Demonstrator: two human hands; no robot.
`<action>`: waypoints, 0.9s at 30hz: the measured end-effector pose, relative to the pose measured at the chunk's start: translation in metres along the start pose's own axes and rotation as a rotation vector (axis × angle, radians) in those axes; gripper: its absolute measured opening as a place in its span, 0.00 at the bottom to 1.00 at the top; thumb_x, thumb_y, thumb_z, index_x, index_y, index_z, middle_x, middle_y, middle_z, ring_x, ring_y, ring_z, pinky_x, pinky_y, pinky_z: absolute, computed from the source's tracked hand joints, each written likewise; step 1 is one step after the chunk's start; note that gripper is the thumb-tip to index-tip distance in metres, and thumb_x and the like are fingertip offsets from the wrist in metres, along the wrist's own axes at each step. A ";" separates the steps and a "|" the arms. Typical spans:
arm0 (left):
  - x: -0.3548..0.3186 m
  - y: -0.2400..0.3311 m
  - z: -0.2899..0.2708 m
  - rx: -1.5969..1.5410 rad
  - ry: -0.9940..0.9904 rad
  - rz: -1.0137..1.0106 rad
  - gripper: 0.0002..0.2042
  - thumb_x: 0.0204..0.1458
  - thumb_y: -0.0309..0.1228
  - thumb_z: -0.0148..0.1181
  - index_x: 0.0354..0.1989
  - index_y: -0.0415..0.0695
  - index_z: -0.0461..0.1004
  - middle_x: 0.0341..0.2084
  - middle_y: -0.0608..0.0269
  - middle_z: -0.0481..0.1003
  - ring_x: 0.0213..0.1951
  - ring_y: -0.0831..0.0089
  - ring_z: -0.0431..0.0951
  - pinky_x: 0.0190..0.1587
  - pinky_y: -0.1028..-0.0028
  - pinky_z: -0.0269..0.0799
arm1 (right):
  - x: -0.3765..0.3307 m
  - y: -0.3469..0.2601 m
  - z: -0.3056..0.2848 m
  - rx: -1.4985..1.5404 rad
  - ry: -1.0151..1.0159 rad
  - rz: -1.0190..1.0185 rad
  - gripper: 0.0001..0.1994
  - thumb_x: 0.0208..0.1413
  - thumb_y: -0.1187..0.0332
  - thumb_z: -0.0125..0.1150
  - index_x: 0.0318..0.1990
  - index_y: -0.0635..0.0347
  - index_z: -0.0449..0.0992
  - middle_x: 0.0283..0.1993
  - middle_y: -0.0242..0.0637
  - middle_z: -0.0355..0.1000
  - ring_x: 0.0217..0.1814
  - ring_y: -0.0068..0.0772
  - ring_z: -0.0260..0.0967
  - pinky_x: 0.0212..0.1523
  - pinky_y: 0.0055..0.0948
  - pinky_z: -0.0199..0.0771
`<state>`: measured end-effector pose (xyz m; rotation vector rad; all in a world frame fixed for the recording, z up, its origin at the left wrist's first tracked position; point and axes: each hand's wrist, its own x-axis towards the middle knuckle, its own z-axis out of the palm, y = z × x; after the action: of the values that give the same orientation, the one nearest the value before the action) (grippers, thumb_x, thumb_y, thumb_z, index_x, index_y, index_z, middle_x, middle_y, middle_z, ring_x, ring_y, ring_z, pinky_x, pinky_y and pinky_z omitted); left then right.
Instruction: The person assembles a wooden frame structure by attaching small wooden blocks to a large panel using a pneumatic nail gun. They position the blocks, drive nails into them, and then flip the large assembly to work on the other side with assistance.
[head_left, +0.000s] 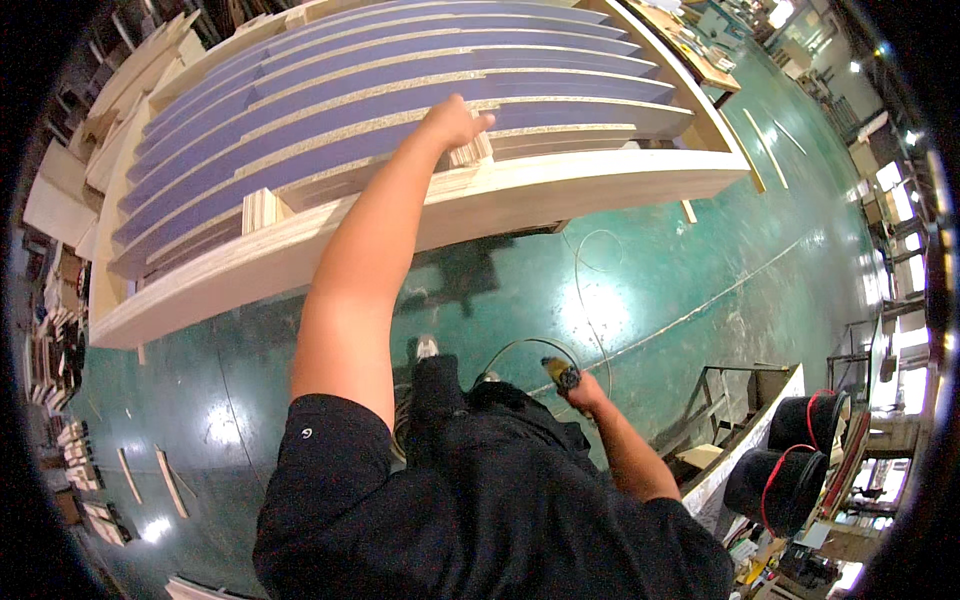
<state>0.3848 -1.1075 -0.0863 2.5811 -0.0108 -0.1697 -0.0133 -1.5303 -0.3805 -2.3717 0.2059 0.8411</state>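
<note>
My left hand [456,122] reaches far forward over a large wooden frame, its fingers curled at the top of a small layered wooden block [472,152]. That block stands against the inner side of the frame's near rail [520,185]. A second block [262,209] stands along the same rail, further left. Long blue-grey panels [370,108] with raw chipboard edges stand in rows inside the frame. Low at my right side, my right hand [586,392] is closed round a yellow-and-black nail gun [562,373], apart from the frame. The left fingertips are partly hidden.
A thin air hose [583,285] loops across the green floor [690,260] near my feet. To the right stand two black drums [785,490] with red bands, beside a bin [735,430]. Stacked boards [75,200] lie to the left, and a workbench [690,45] stands at the far right.
</note>
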 end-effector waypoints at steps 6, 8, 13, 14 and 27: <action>0.001 0.012 0.008 0.286 -0.050 0.257 0.33 0.59 0.62 0.56 0.39 0.37 0.84 0.42 0.39 0.82 0.49 0.44 0.82 0.52 0.53 0.77 | -0.082 0.008 0.031 0.118 0.116 0.137 0.23 0.43 0.61 0.74 0.48 0.62 0.81 0.44 0.54 0.81 0.49 0.56 0.80 0.49 0.44 0.78; 0.014 0.006 0.006 0.286 -0.212 0.263 0.31 0.59 0.61 0.57 0.42 0.39 0.83 0.42 0.40 0.82 0.48 0.45 0.82 0.51 0.53 0.76 | -0.097 0.005 0.038 0.114 0.164 0.273 0.21 0.44 0.62 0.73 0.45 0.62 0.82 0.42 0.55 0.81 0.46 0.57 0.80 0.46 0.45 0.78; 0.002 0.005 0.000 0.260 -0.201 0.469 0.26 0.61 0.55 0.58 0.51 0.43 0.77 0.43 0.43 0.82 0.48 0.46 0.82 0.51 0.52 0.76 | -0.116 0.032 0.065 0.065 0.180 0.415 0.20 0.44 0.62 0.73 0.44 0.63 0.81 0.42 0.55 0.81 0.46 0.58 0.80 0.45 0.45 0.78; -0.001 0.002 0.000 0.281 -0.209 0.472 0.25 0.61 0.54 0.58 0.53 0.43 0.76 0.43 0.43 0.82 0.48 0.46 0.81 0.50 0.52 0.76 | -0.122 0.033 0.067 0.073 0.168 0.418 0.20 0.45 0.62 0.73 0.44 0.63 0.81 0.42 0.55 0.81 0.47 0.59 0.80 0.45 0.45 0.78; -0.001 0.015 -0.062 0.587 -0.397 0.974 0.36 0.48 0.34 0.69 0.70 0.51 0.65 0.71 0.49 0.61 0.72 0.47 0.59 0.66 0.39 0.62 | 0.003 0.035 -0.049 0.197 0.051 0.404 0.15 0.46 0.65 0.73 0.40 0.62 0.80 0.34 0.43 0.80 0.34 0.38 0.76 0.37 0.42 0.77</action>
<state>0.3922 -1.0876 -0.0266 2.6979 -1.6184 -0.3307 0.0033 -1.5873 -0.3694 -2.1974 0.7725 0.8950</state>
